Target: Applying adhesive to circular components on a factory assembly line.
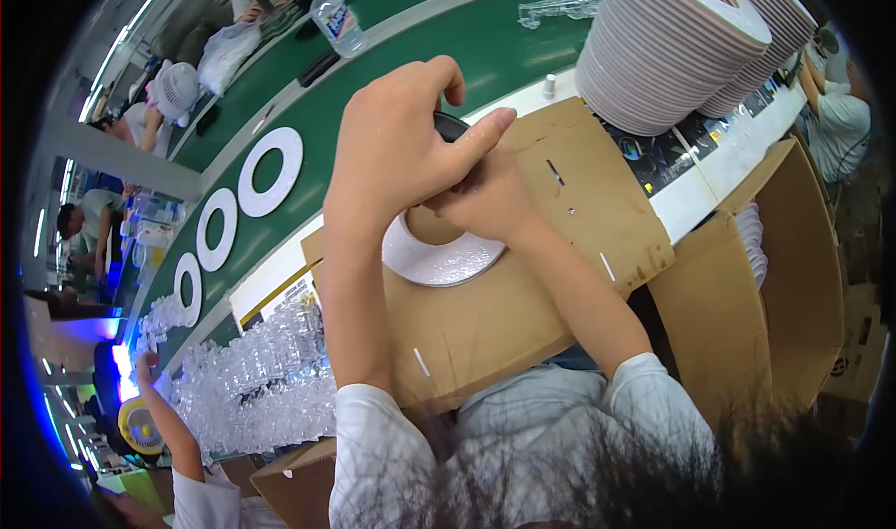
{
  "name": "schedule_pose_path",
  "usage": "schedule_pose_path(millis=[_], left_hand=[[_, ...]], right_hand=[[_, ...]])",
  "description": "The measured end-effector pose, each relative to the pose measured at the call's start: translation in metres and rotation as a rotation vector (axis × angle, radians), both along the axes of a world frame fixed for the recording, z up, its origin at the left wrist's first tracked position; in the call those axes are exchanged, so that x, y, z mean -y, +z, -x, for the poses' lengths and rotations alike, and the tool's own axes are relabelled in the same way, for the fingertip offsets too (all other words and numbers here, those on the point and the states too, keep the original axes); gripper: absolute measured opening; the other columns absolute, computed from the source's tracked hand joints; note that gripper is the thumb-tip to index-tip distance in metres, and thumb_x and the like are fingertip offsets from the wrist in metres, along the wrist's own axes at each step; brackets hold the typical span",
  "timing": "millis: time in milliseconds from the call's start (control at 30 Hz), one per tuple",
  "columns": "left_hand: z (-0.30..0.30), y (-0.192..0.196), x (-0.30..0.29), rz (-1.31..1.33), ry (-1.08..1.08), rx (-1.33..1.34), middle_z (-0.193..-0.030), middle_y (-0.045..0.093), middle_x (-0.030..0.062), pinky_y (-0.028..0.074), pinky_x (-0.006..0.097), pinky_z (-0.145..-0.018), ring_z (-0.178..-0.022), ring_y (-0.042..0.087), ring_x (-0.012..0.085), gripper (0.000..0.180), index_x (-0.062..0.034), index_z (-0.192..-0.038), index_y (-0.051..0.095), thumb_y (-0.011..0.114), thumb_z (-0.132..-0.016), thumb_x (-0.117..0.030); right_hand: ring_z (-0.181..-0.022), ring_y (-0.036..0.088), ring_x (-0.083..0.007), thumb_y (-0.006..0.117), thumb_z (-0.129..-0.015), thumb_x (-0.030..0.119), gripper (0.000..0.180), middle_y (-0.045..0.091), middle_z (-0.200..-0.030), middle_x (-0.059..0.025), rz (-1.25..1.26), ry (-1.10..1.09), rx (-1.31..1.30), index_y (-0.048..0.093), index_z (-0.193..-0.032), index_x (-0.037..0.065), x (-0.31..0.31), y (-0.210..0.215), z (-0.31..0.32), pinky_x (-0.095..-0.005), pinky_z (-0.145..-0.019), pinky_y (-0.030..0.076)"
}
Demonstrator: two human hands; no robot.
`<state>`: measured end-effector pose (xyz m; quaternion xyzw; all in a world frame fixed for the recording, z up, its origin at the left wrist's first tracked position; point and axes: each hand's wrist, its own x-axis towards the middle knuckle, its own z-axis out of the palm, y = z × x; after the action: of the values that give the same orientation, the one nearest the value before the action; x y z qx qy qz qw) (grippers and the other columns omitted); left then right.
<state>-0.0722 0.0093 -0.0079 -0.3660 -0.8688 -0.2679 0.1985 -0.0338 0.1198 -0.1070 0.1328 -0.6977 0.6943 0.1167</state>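
A white ring (446, 266) lies flat on a brown cardboard sheet (504, 314), partly covered by my hands. Above it my left hand (397, 132) is bent over with curled fingers and its thumb stretched to the right. Just under it, my right hand (490, 193) is closed, its fingers mostly hidden. Between the two hands shows the rounded end of a black object (452, 126), gripped by both; its lower part is hidden, so I cannot make out its kind.
Three white rings (271, 172) lie along the green conveyor belt (299, 118). Tall ring stacks (663, 53) stand at the far right, near an open cardboard box (737, 296). Clear plastic pieces (261, 380) are heaped at left, close to a co-worker's arm (168, 408). A water bottle (336, 23) stands behind.
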Motion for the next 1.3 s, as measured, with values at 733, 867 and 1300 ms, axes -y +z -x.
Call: schedule_pose_path(millis=[733,867,1300], left_hand=[[0.011,-0.043,0.023,-0.376,0.182,0.227,-0.052,0.027,0.0038,0.024,0.033,-0.046,-0.051,0.028,0.0116,0.027,0.0038,-0.058,0.042,0.055,-0.072,-0.015],[0.011,-0.043,0.024,-0.374,0.177,0.245,-0.052,0.027,0.0025,0.023,0.032,-0.046,-0.051,0.028,0.0105,0.027,0.0031,-0.057,0.041,0.054,-0.072,-0.015],[0.012,-0.047,0.024,-0.382,0.162,0.275,-0.051,0.030,0.0004,0.023,0.031,-0.046,-0.051,0.028,0.0093,0.027,0.0014,-0.056,0.041,0.054,-0.072,-0.016]], right_hand=[[-0.061,0.066,-0.0321,0.069,-0.066,0.006,0.010,0.066,-0.064,-0.0164,-0.144,-0.069,-0.161,0.063,-0.067,-0.001,0.039,-0.012,0.016,-0.0376,-0.058,0.052],[-0.057,0.064,-0.0324,0.068,-0.064,0.006,0.010,0.063,-0.060,-0.0172,-0.118,-0.041,-0.163,0.061,-0.064,-0.002,0.038,-0.011,0.015,-0.0370,-0.054,0.051],[-0.058,0.065,-0.0324,0.070,-0.065,0.008,0.013,0.064,-0.061,-0.0165,-0.181,-0.065,-0.139,0.061,-0.065,-0.002,0.037,-0.015,0.014,-0.0378,-0.056,0.052]])
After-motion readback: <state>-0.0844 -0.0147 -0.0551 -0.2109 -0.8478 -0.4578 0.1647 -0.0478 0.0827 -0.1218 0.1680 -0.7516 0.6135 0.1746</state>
